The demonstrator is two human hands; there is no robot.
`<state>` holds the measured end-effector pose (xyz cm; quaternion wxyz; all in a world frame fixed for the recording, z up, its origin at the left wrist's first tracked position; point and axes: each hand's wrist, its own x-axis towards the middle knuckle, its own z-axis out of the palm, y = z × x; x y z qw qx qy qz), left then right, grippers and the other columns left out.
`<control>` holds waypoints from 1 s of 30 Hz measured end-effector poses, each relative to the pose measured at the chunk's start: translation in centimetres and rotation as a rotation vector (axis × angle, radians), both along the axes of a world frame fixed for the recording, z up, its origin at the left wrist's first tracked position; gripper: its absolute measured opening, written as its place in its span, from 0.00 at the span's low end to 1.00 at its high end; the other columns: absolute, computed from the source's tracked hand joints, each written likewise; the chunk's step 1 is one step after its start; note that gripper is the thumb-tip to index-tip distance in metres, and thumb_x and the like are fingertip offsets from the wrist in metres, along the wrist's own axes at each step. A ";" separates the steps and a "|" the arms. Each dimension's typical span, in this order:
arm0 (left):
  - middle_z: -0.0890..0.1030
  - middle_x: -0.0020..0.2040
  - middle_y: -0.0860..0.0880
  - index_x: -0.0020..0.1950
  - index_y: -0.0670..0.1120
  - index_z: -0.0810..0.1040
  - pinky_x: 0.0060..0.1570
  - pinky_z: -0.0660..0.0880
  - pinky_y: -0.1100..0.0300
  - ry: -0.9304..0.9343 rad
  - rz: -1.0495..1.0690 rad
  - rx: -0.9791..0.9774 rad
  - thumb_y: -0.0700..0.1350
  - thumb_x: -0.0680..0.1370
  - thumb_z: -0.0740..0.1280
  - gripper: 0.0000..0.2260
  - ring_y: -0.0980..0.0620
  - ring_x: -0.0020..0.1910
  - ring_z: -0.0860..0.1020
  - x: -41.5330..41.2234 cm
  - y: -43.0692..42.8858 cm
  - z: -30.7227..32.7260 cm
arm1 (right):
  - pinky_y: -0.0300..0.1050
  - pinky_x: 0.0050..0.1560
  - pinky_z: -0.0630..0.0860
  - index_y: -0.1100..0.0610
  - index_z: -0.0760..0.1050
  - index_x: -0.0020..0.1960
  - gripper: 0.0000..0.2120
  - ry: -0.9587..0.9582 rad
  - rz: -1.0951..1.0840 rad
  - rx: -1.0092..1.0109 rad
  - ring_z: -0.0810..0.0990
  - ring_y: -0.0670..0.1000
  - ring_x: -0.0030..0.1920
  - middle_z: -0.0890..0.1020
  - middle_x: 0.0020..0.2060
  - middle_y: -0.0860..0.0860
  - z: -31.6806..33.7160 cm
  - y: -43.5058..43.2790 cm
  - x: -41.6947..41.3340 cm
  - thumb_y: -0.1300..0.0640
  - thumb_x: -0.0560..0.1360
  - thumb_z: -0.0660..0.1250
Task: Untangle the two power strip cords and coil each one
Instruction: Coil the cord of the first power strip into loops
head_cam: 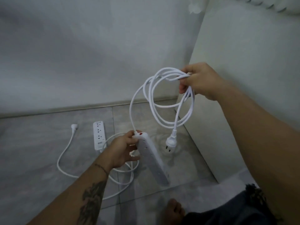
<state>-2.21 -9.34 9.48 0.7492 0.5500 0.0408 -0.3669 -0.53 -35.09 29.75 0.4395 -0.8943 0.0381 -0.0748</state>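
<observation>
As the raised right hand (200, 80) grips cord (177, 77), the left hand (123, 150) clutches the strip (154, 160).

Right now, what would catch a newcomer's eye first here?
The coiled white cord raised in the right hand at centre right, its plug dangling. Below, the left hand holds a long power strip by its red-switch end; a second strip lies on the floor at left.

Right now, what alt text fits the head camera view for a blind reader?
A person's right hand holds up a coiled white cord, its plug dangling; the left hand grips its power strip. A second strip lies on the floor.
</observation>
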 end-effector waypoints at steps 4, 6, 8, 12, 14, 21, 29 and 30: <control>0.77 0.41 0.44 0.52 0.47 0.78 0.40 0.73 0.52 0.234 0.232 -0.139 0.39 0.75 0.59 0.11 0.45 0.40 0.75 -1.4 -3.2 -3.8 | 0.41 0.28 0.78 0.64 0.78 0.41 0.08 0.146 -0.006 0.000 0.81 0.57 0.31 0.80 0.34 0.63 -3.9 -0.9 0.7 0.71 0.76 0.63; 0.76 0.41 0.42 0.51 0.43 0.77 0.39 0.70 0.55 0.338 0.337 -0.150 0.41 0.76 0.56 0.11 0.42 0.39 0.75 -1.1 -4.4 -5.8 | 0.36 0.25 0.74 0.65 0.77 0.41 0.08 0.221 0.005 0.002 0.79 0.51 0.26 0.79 0.33 0.62 -7.1 -1.3 1.4 0.72 0.76 0.62; 0.75 0.41 0.40 0.47 0.40 0.77 0.40 0.70 0.53 0.399 0.378 -0.166 0.45 0.77 0.58 0.11 0.41 0.39 0.74 -0.6 -5.2 -7.5 | 0.35 0.24 0.73 0.63 0.78 0.39 0.10 0.284 -0.007 0.010 0.79 0.48 0.24 0.79 0.31 0.61 -10.4 -1.9 1.7 0.72 0.76 0.62; 0.76 0.46 0.38 0.57 0.39 0.78 0.51 0.73 0.48 0.352 0.275 -0.069 0.48 0.74 0.70 0.16 0.39 0.46 0.75 1.1 -6.6 -10.6 | 0.38 0.25 0.74 0.62 0.79 0.40 0.10 0.389 -0.092 0.079 0.80 0.52 0.28 0.80 0.33 0.61 -17.1 -3.4 3.1 0.71 0.75 0.62; 0.74 0.37 0.42 0.48 0.42 0.77 0.38 0.73 0.56 0.318 0.294 0.042 0.39 0.72 0.71 0.07 0.44 0.34 0.76 1.8 -7.1 -12.0 | 0.37 0.24 0.73 0.62 0.79 0.41 0.09 0.435 -0.119 0.098 0.80 0.51 0.27 0.80 0.32 0.60 -19.9 -3.9 3.9 0.70 0.76 0.63; 0.71 0.29 0.43 0.35 0.41 0.72 0.34 0.72 0.54 0.445 0.315 0.065 0.32 0.73 0.61 0.08 0.46 0.28 0.71 3.5 -8.4 -16.0 | 0.48 0.36 0.78 0.58 0.81 0.43 0.10 0.569 -0.215 0.174 0.82 0.54 0.29 0.79 0.33 0.58 -26.7 -6.0 5.1 0.69 0.76 0.63; 0.81 0.48 0.40 0.56 0.43 0.78 0.46 0.78 0.50 0.187 0.076 0.276 0.33 0.79 0.59 0.11 0.43 0.44 0.80 6.3 -9.6 -18.8 | 0.47 0.34 0.80 0.50 0.82 0.41 0.12 0.590 -0.318 0.152 0.84 0.50 0.30 0.82 0.35 0.54 -31.9 -7.2 5.6 0.62 0.77 0.65; 0.81 0.49 0.38 0.54 0.43 0.80 0.48 0.79 0.48 0.108 0.002 0.373 0.31 0.77 0.59 0.13 0.41 0.46 0.80 6.8 -9.6 -18.8 | 0.48 0.35 0.80 0.49 0.82 0.40 0.12 0.585 -0.335 0.154 0.83 0.50 0.31 0.81 0.35 0.54 -32.4 -7.2 5.7 0.61 0.76 0.65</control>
